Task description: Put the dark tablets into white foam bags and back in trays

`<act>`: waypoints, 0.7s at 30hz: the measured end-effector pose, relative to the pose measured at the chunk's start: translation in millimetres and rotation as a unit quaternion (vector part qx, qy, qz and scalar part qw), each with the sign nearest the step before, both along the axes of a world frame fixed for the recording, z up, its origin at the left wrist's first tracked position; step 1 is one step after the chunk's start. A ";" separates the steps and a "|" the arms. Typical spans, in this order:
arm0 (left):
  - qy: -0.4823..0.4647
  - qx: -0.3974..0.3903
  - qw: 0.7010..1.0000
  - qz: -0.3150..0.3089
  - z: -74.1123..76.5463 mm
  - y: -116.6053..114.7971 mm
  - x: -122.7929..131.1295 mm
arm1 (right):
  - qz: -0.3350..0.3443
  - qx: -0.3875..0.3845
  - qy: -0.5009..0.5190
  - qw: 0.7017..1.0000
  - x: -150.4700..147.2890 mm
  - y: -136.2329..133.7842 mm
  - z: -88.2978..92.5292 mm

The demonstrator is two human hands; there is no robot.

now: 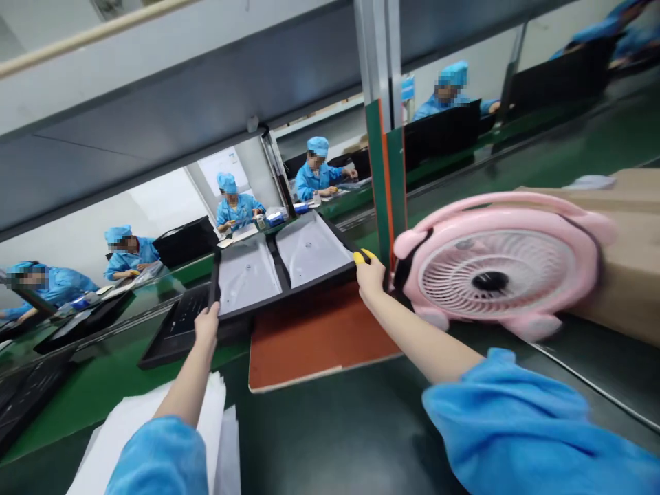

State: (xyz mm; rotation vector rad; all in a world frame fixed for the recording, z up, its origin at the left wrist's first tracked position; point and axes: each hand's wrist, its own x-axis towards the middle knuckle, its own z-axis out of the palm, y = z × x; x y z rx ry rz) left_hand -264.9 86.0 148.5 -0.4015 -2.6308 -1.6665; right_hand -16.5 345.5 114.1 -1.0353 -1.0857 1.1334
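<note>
A black tray [281, 265] with two grey-white panels in it lies across the green conveyor belt, above a brown mat [314, 337]. My left hand [207, 327] grips the tray's near left corner, fingers closed round the edge. My right hand [370, 275], with yellow finger cots on the fingertips, grips the tray's right corner. Both arms in blue sleeves are stretched forward.
A pink desk fan [502, 268] leans on a cardboard box [632, 275] at the right. White sheets [219, 419] lie under my left arm. More black trays [178, 330] sit along the belt [82, 392]. Several people in blue work across the line. A metal post [384, 137] stands behind.
</note>
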 end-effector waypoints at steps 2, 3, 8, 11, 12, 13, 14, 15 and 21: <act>0.004 -0.010 1.000 -0.012 -12.5 42.5 -11.6 | -0.025 -0.004 -0.004 1.000 -23.7 37.3 2.3; 0.004 -0.017 1.000 -0.019 -20.4 61.5 -16.1 | -0.035 -0.009 -0.007 0.999 -30.2 53.6 -0.9; 0.003 -0.102 0.992 -0.067 -55.0 118.7 -34.8 | -0.084 -0.033 -0.051 0.995 -38.0 106.1 -45.4; 0.011 -0.179 0.981 -0.077 -58.2 126.8 -43.6 | -0.112 -0.021 -0.088 0.990 -42.5 115.3 -62.5; 0.017 -0.200 0.976 -0.080 -57.2 128.2 -45.7 | -0.119 -0.015 -0.099 0.988 -44.0 116.4 -64.1; 0.023 -0.218 0.972 -0.085 -56.3 129.1 -47.5 | -0.125 -0.007 -0.111 0.986 -44.9 116.9 -64.0; 0.029 -0.231 0.968 -0.090 -55.8 129.4 -49.1 | -0.128 0.002 -0.124 0.984 -45.1 116.6 -62.7; 0.035 -0.238 0.966 -0.096 -56.0 128.9 -50.5 | -0.128 0.017 -0.136 0.982 -44.3 115.6 -60.6; 0.060 -0.252 0.959 -0.117 -73.4 103.7 -56.9 | -0.061 0.232 -0.200 0.950 -37.4 65.9 -66.1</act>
